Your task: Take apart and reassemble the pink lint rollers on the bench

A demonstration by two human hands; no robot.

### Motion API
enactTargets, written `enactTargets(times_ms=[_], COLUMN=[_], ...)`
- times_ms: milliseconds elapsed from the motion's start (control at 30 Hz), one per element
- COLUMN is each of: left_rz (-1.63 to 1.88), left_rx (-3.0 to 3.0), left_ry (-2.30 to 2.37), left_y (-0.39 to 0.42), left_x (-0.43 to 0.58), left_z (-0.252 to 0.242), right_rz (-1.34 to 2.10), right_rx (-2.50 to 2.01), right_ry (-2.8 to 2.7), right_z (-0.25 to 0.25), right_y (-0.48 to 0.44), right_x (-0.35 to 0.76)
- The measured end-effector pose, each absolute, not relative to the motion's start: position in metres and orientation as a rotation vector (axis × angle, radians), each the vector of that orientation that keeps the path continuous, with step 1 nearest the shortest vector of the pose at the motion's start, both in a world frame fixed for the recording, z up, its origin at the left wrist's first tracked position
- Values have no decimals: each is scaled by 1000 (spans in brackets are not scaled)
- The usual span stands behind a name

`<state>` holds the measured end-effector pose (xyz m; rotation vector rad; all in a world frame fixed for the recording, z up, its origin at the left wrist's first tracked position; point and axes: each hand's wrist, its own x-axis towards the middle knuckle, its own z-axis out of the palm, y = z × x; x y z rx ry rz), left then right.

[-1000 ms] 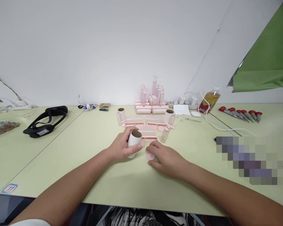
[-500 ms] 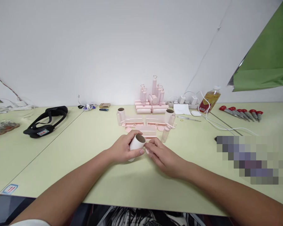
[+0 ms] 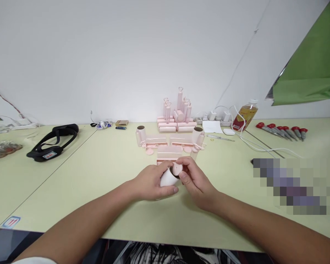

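Observation:
My left hand (image 3: pixel 151 182) is wrapped round a white roll (image 3: pixel 168 178) tipped on its side, open end facing right, just above the pale green table (image 3: pixel 104 176). My right hand (image 3: pixel 195 180) pinches a small pink round cap (image 3: pixel 177 169) and holds it against the roll's open end. Right behind my hands lie pink flat parts (image 3: pixel 169 150). Two more rolls with pink handles stand further back, one at the left (image 3: pixel 140 135) and one at the right (image 3: pixel 197 138).
A stack of pink parts (image 3: pixel 177 117) stands at the wall. A black headset (image 3: pixel 53 141) lies far left. At the right are a bottle (image 3: pixel 244 116), white cables (image 3: pixel 264 148), red-handled screwdrivers (image 3: pixel 282 132) and a blurred patch (image 3: pixel 290 185).
My left hand tipped the roll from upright onto its side and shifted right. My right hand picked the pink cap off the table and brought it to the roll's open end.

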<state>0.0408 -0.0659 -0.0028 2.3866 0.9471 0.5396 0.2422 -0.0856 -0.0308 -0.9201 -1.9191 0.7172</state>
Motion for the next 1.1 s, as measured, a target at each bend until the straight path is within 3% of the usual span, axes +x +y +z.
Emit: enactTargets(times_ms=[300, 667, 1100], left_rz=[691, 573, 601], left_rx=[2254, 2398, 2346], left_ry=[955, 943, 986], left_y=[-62, -62, -63], left_x=[37, 39, 38], left_z=[-5, -5, -6], right_rz=[818, 613, 619], right_rx=[-904, -886, -857], right_ry=[-1907, -1993, -1930], right_z=[-32, -28, -27], right_y=[-85, -85, -84], right_x=[241, 241, 242])
